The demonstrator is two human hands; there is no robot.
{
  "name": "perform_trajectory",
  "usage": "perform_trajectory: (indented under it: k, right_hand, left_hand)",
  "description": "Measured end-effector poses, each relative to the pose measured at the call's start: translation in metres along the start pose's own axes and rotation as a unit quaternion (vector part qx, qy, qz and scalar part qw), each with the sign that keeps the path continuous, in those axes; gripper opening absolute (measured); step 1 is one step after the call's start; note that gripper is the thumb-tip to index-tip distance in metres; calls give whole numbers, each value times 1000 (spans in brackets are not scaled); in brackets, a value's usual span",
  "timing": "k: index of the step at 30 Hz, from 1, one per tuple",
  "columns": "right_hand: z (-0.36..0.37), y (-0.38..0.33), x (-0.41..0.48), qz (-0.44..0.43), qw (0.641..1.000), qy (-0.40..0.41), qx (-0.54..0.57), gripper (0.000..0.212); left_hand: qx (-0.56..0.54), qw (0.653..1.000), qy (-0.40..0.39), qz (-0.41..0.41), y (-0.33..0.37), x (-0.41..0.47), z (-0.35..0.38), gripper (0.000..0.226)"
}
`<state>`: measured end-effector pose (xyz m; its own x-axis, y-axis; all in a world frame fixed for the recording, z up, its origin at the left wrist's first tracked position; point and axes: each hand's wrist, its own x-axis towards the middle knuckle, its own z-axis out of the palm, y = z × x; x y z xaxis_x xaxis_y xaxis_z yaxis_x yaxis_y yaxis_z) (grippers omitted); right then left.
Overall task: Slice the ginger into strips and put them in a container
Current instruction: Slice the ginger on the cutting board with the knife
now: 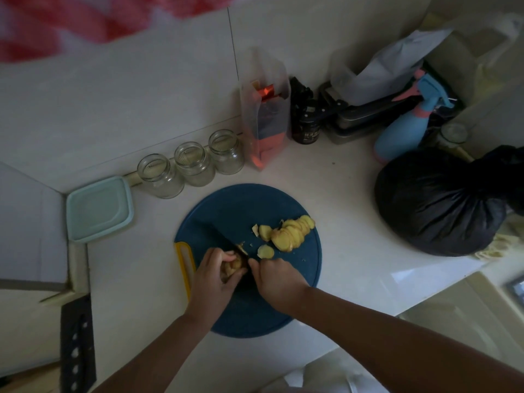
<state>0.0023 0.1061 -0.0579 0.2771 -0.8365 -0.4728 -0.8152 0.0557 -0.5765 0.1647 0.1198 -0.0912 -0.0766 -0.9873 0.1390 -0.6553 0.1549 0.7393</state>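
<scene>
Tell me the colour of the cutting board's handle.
Yellow handle on a dark blue board, seen in the head view.

No legible text anywhere, pale label marks on the dark jar (306, 129), too blurred to read

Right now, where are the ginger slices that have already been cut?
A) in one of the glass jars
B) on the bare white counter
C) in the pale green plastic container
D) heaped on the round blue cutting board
D: the ginger slices lie in a heap on the round blue cutting board, not in any container.
</scene>
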Motion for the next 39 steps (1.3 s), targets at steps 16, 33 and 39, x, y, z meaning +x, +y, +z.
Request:
perform_trajectory:
  k: [16, 33, 39]
  right_hand:
    - [6, 5, -54, -63, 992, 84, -73, 84]
    - [22, 4, -59, -32, 994, 64, -83, 47]
    - [26, 1, -57, -8, 995, 54, -78, 47]
  left_hand:
    - [-31, 997, 10, -72, 3, -19, -5, 41]
    - [-50, 996, -23, -69, 6, -16, -5, 41]
    - [-49, 997, -29, -56, 6, -16, -3, 33]
